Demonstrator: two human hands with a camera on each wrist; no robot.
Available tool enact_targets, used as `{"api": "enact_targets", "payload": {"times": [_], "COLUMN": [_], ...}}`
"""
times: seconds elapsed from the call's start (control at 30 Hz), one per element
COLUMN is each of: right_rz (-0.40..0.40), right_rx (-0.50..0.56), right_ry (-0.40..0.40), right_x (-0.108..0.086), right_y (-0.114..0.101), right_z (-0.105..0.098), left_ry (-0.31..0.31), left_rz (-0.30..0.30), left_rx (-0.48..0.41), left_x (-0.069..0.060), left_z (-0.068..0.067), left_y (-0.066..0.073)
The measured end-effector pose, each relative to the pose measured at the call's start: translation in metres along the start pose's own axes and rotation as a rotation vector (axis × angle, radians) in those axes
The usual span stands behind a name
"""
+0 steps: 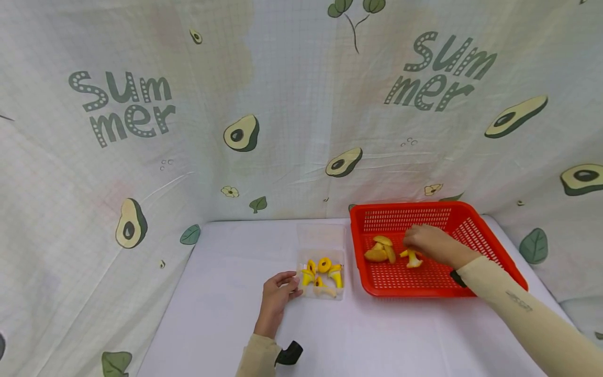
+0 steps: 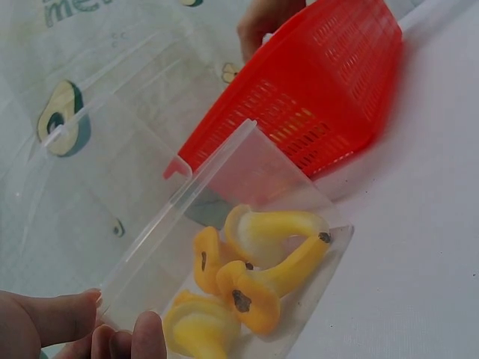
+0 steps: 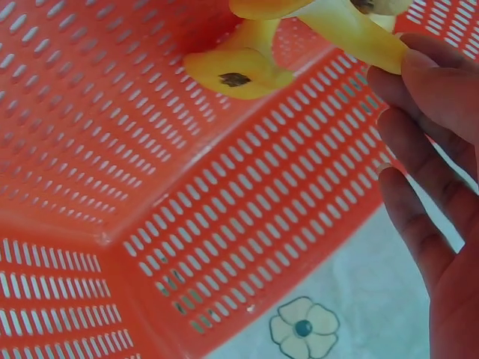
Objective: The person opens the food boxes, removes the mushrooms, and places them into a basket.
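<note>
At the left side of a clear plastic box [image 1: 338, 293], my left hand [image 1: 278, 298] grips its edge, with thumb and curled fingertips at the rim in the left wrist view. Several yellow toy mushrooms [image 2: 251, 295] with dark patches lie inside that box. My right hand [image 1: 431, 243] reaches into a red basket [image 1: 372, 289]. Between thumb and index finger it pinches a yellow toy mushroom [image 3: 363, 37] by the stem end. Another yellow mushroom [image 3: 239, 71] sits just beyond it, and a brownish-yellow cluster of mushrooms [image 1: 380, 250] lies in the basket's left part.
The box's transparent lid [image 1: 321, 236] stands hinged back behind it. The basket's slotted walls rise close to the right of the box. Both stand on a white-covered table [image 1: 226, 293], with a printed cloth [image 1: 282, 104] hanging behind.
</note>
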State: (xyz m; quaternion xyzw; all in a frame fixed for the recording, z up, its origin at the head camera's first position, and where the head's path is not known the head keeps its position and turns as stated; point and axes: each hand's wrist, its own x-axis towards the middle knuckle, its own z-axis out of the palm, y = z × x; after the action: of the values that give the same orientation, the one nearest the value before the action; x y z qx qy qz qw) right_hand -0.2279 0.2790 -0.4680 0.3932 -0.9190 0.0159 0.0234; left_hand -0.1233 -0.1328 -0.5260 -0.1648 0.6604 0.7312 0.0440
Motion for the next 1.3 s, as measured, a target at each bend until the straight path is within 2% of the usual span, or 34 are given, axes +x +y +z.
{"api": "enact_targets", "payload": {"times": [0.23, 0.6, 1.03, 1.3], "right_rz": [-0.016, 0.048, 0.038, -0.016], "right_rx": [0.007, 0.017, -0.018, -0.011], "right_ry": [-0.029, -0.049, 0.022, 0.132], "right_x": [0.000, 0.002, 0.000, 0.002], "right_y": [-0.001, -0.005, -0.006, -0.023], "right_z": [0.006, 0.006, 0.003, -0.017], "left_ry": [-0.004, -0.001, 0.002, 0.001], "left_rz": [-0.006, -0.014, -0.012, -0.010], "left_rx": [-0.002, -0.004, -0.001, 0.011], "left_x": [-0.002, -0.002, -0.002, 0.001], "left_z": [0.000, 0.000, -0.001, -0.001], "left_y": [0.000, -0.001, -0.001, -0.001]}}
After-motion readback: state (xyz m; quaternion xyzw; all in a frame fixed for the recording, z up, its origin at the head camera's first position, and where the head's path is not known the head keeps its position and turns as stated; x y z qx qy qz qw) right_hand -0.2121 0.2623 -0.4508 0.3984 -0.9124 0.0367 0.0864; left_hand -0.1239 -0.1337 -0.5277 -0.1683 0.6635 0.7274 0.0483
